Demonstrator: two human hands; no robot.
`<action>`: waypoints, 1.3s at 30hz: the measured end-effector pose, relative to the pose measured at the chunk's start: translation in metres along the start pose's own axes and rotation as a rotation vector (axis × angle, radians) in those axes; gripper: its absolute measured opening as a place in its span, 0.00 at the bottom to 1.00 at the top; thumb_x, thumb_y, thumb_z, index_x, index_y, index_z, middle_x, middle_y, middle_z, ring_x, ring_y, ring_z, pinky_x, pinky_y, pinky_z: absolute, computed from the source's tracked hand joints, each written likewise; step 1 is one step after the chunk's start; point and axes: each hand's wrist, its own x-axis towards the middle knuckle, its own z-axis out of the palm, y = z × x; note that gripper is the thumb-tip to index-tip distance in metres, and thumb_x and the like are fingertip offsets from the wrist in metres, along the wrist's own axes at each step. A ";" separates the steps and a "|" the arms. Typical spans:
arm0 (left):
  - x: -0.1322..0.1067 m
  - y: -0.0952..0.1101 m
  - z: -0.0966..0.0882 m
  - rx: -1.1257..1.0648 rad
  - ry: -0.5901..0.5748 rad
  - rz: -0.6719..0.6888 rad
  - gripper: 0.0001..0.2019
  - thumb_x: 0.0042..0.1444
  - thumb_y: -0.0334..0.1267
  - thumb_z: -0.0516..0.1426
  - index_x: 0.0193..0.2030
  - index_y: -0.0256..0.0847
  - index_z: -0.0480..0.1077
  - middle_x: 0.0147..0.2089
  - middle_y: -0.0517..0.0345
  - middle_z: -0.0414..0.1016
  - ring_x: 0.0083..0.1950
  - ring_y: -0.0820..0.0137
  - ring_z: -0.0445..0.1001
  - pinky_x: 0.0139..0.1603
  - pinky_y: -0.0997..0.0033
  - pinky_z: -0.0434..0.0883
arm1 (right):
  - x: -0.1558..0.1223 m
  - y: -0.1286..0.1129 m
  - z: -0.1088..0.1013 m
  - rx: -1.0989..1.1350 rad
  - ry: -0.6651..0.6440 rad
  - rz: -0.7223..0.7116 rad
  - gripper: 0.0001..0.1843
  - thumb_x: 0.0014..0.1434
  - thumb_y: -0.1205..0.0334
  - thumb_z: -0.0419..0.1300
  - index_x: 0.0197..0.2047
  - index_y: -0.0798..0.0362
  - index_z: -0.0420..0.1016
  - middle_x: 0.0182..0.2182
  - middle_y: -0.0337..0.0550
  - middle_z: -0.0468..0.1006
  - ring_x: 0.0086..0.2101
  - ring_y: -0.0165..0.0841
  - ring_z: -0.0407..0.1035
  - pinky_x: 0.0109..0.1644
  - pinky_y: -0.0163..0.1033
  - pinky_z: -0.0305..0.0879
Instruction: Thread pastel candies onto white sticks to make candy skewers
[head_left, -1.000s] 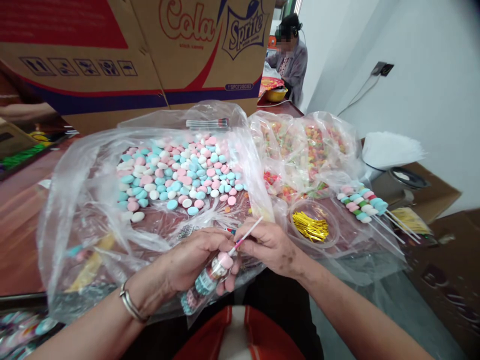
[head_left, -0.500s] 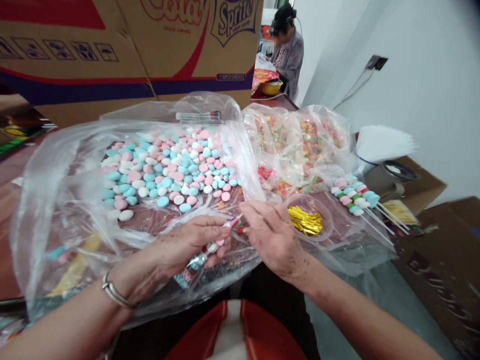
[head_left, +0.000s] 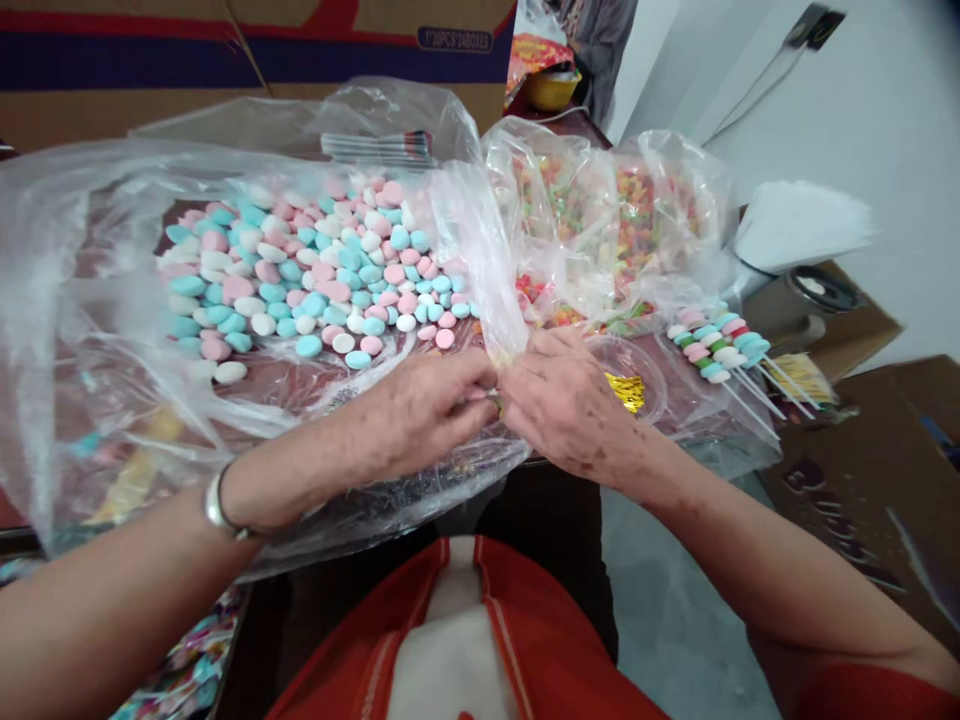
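My left hand (head_left: 424, 408) and my right hand (head_left: 571, 408) meet fingertip to fingertip at the near edge of the plastic-covered table. Both are closed in a pinch, and the fingers hide whatever is between them. Just beyond them lies a heap of pink, blue and white candies (head_left: 330, 290) on clear plastic sheeting (head_left: 60, 340). Right of my right hand, gold twist ties (head_left: 625, 391) sit in a round clear dish (head_left: 657, 372), partly covered by the hand. Farther right are several candy skewers (head_left: 721, 350) on white sticks.
Clear bags of colourful gummy candies (head_left: 637, 215) lie at the back right. A large cardboard box (head_left: 300, 60) stands behind the heap. On the right are a metal mug (head_left: 795, 310), a white stack (head_left: 802, 225) and another carton (head_left: 840, 490). Another person (head_left: 611, 50) is partly visible beyond.
The view has tipped downward. My hands have come together. The wrapped candy skewer seen in my left hand is now out of sight, and my right hand covers more of the gold ties.
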 end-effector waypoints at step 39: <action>-0.010 -0.006 0.012 -0.907 0.189 -0.412 0.06 0.53 0.35 0.63 0.26 0.39 0.72 0.26 0.60 0.78 0.22 0.74 0.70 0.22 0.78 0.64 | -0.057 0.082 -0.017 -0.250 -0.091 0.655 0.10 0.64 0.68 0.51 0.38 0.55 0.75 0.40 0.52 0.77 0.46 0.42 0.68 0.50 0.41 0.62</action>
